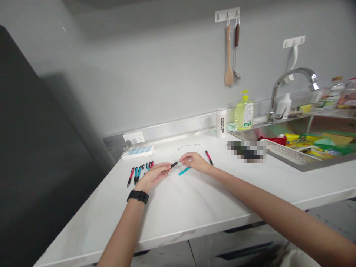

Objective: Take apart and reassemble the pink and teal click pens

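Pinching left grip: the fingers of the left grip [154, 175] grasp a slender black pen part [174, 164], tilted up toward the other side.
Right grip: the right grip [194, 162] meets its tip, thumb and fingers bunched; whether they clasp something tiny, I cannot tell.
Blue strip: a narrow, straight-sided blue piece [184, 170] lies beneath the right fingers.
Pens: smooth, slim pens [136, 175] line up beside the left grip; a red-and-black pen [209, 157] lies beyond the right.
Desk: glossy white desk [178, 211], faintly veined, with a straight front edge.
Room: bare surface spreads before both grips; a steel-rimmed sink [304, 167] bounds the right.
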Demonstrator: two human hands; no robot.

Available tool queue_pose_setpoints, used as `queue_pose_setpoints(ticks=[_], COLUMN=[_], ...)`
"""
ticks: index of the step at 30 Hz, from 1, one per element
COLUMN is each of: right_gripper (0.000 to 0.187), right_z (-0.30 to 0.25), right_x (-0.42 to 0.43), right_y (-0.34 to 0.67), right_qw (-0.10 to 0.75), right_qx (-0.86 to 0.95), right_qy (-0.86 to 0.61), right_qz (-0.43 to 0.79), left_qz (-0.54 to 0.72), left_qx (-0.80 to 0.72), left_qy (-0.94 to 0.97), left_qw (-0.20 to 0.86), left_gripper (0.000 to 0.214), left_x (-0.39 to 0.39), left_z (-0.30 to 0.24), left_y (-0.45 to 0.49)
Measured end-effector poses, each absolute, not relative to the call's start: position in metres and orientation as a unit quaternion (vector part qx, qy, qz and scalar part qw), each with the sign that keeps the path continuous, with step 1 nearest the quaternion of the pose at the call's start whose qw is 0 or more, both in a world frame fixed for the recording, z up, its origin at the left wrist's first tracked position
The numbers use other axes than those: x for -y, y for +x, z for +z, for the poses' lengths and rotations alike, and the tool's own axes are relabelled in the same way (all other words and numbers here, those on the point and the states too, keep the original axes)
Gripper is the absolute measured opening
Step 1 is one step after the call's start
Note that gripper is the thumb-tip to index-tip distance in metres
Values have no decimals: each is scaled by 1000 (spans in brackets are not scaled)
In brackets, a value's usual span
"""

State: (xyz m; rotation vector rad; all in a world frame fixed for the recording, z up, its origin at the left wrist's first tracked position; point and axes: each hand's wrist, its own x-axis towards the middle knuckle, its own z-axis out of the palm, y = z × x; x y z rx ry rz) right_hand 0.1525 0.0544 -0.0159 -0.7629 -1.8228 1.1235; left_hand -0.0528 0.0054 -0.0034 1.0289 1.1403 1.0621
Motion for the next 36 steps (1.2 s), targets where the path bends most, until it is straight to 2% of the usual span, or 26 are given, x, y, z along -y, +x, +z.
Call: queue_pose_setpoints(ticks=[7,18,26,28,31,34,36], right_gripper=[16,29,19,12,22,27,25], right_z=[-17,-14,-12,-10,-10,-16,-21], right_x=[-56,-49,-49,-53,-64,-75,-79], right_y=[153,148,145,148,161,177,184], right_qw=[421,484,482,483,450,355,295], right_qx=[740,674,676,693,754,836,865], right_qy=[-283,-281,-246,-264,-344,-387,-390], right_qz=[443,482,499,466,334,158,110], left_qz=[452,379,381,392,414,421,414], left_qx=[-489,-461,-460,-474,-492,-512,-548], left_qy=[453,518,528,528,526,549,577], left_qw=[593,613,604,586,557,509,443], left_gripper=[14,30,28,28,26,23,21], left_x=[-3,6,7,6,2,-2,-5], left_z=[-1,1,4,3,1,-2,-5], left_y=[-50,-42,-37,-38,-39,-42,-45])
